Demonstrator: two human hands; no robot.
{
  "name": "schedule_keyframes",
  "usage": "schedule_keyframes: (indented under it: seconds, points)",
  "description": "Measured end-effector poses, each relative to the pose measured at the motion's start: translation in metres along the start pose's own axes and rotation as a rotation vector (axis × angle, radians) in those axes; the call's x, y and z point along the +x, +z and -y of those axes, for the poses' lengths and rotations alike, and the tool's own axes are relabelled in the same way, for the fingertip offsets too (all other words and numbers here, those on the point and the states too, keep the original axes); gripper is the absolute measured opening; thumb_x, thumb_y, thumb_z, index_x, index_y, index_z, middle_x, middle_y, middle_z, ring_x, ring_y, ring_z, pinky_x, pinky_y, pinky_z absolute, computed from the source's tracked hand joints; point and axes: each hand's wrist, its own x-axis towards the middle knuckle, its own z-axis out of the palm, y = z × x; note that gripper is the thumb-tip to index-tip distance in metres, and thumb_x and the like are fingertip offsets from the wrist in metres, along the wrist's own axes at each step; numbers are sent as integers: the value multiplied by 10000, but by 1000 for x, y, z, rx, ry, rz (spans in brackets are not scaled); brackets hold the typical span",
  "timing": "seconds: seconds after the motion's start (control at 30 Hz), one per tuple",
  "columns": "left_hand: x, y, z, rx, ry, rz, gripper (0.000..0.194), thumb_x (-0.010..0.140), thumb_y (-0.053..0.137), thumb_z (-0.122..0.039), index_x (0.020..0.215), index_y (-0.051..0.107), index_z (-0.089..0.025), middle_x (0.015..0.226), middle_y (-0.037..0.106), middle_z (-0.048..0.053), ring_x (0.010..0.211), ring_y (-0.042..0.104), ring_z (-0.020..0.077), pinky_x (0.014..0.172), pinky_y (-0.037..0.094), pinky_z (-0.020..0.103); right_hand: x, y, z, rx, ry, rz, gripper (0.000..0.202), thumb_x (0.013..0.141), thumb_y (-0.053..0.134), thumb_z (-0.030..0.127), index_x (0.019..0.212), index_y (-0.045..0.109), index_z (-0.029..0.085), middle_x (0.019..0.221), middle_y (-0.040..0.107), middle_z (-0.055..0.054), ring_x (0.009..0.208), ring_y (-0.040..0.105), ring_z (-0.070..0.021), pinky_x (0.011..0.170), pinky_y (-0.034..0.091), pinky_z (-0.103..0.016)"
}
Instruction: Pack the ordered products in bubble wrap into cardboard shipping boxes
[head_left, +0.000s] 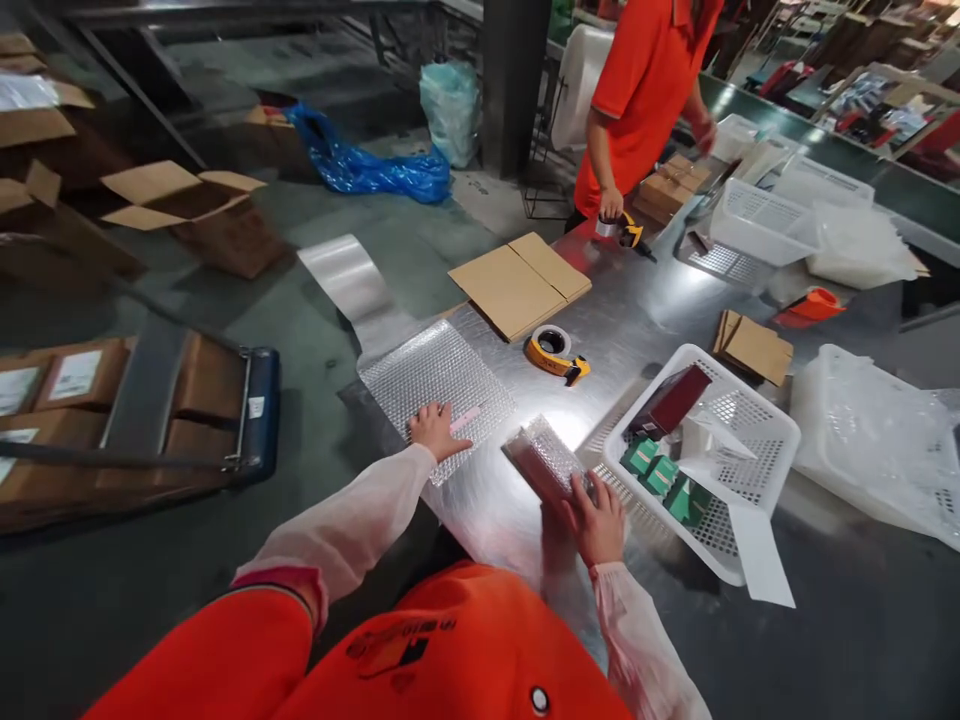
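My left hand lies with spread fingers on a sheet of bubble wrap at the table's left edge. A small pink cutter rests on the sheet, against that hand's fingers. My right hand grips the near right end of a dark red box wrapped in bubble wrap, fingers on top and thumb along its side. The box sits on the metal table. Beyond the hands lies a yellow tape dispenser with a roll of tape.
A white basket holds a dark red box and green boxes. Flat cardboard lies at the far edge. A co-worker in orange holds another tape dispenser. A loaded cart stands left.
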Motion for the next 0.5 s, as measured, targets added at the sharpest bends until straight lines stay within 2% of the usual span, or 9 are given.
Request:
schedule_keyframes:
  seconds: [0.2,0.5]
  points:
    - [7,-3,-15,36,11,-3,1020,642,668,-722,1484,372,-229,1457,431,187,1304,385,391,992,340,477,-1,-3,4,0,-1,-8,371,930,579,371,1291,624,301,1302,600,-105,1148,492,-279,883,411,-392]
    - [18,-8,-37,69,37,-15,1107,621,647,-767,1503,335,-176,1460,416,212,1294,386,400,998,343,485,-6,-5,10,44,28,-17,364,942,574,367,1298,614,305,1309,595,-107,1179,485,-280,926,387,-398]
